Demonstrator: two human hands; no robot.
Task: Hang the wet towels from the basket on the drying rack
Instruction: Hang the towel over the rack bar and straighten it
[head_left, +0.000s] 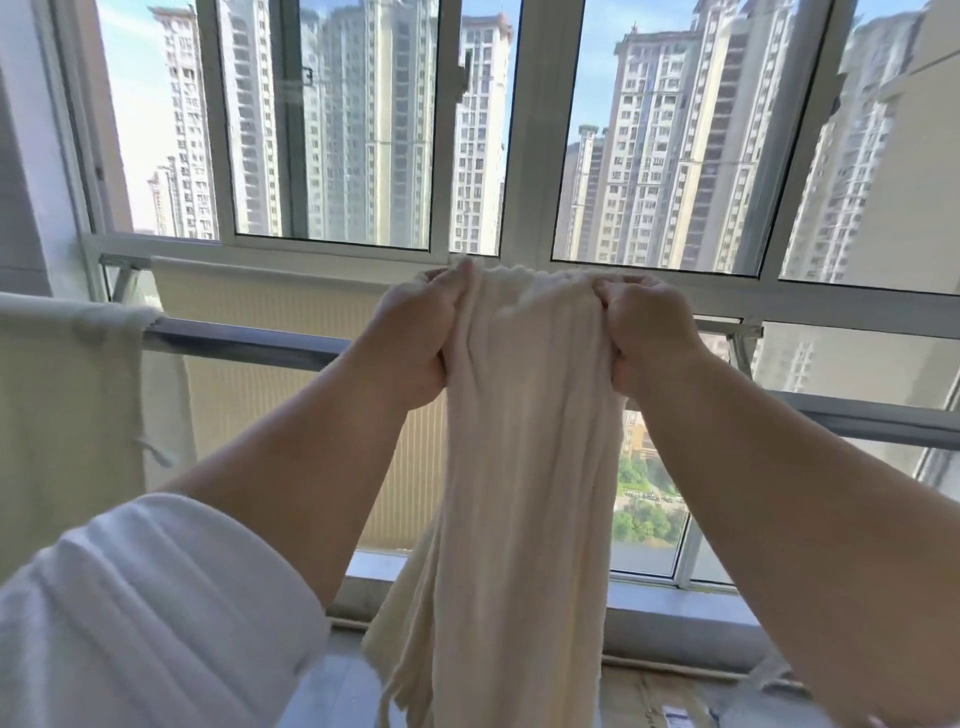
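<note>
Both of your hands are closed on the top edge of one cream towel (524, 415): your left hand (415, 332) bunches the fabric at its left side, and your right hand (649, 332) clamps the right side, the two fists close together with a short span of gathered cloth between them. You hold that edge up at about the level of the window sill, and the rest of the towel hangs straight down between your forearms in long folds, its fringed lower end dangling near the floor. Just beyond your fists runs the grey metal bar of the drying rack (249, 343), crossing from left to right behind the towel. At the left end of that bar another cream towel (62, 415) is draped over it. Farther back, a second rail carries a pale ribbed cloth (270, 374) spread flat. Your white sleeve (145, 613) fills the lower left. Behind the rack, the window frame (519, 130) looks out on tall apartment blocks.
</note>
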